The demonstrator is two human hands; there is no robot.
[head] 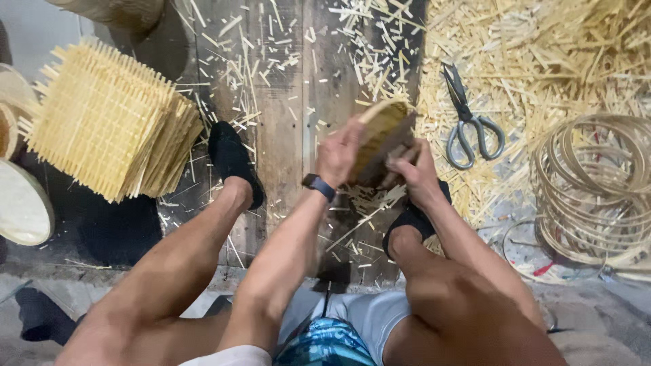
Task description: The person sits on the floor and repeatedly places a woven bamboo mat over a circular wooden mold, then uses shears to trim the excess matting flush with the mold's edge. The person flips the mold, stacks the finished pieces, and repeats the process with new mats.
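Observation:
A small round woven bamboo basket [384,133] is held tilted above the wooden floor between my knees. My left hand [339,152], with a dark watch on its wrist, grips the basket's left rim. On the lower right side my right hand [415,173] clasps the basket, its fingers curled around the edge. Both hands are blurred by motion. Loose bamboo slivers hang and lie under the basket.
Grey scissors [466,118] lie on a heap of bamboo offcuts [542,61] to the right. A stack of coiled bamboo hoops [590,190] sits at far right. A pile of square woven mats [108,122] lies at left, beside round lids [20,203]. My feet wear black shoes [232,159].

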